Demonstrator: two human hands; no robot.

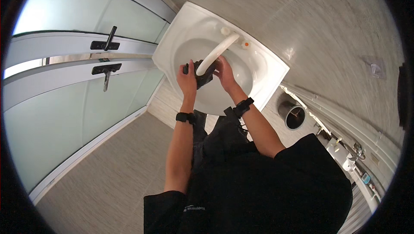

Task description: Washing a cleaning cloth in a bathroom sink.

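Both of my hands are over the white washbasin [269, 71], holding a black, crumpled, cloth-like item [205, 80]. My left hand [186, 81] grips its left side, with the fingers curled round it. At the other side, my right hand [225, 75] has its fingers closed on the upper right part. A white curved faucet [221, 50] arches over the item, and its spout hides some of the middle. Whether water runs cannot be made out. Each wrist wears a black strap.
Left of the basin stand frosted glass doors [51, 91] with black lever handles [106, 67]. A grey bin [294, 115] sits on the floor to the right. Beyond it, pipes and a shelf with small items [364, 178] line the wall. An orange-dotted knob [246, 44] is by the faucet.
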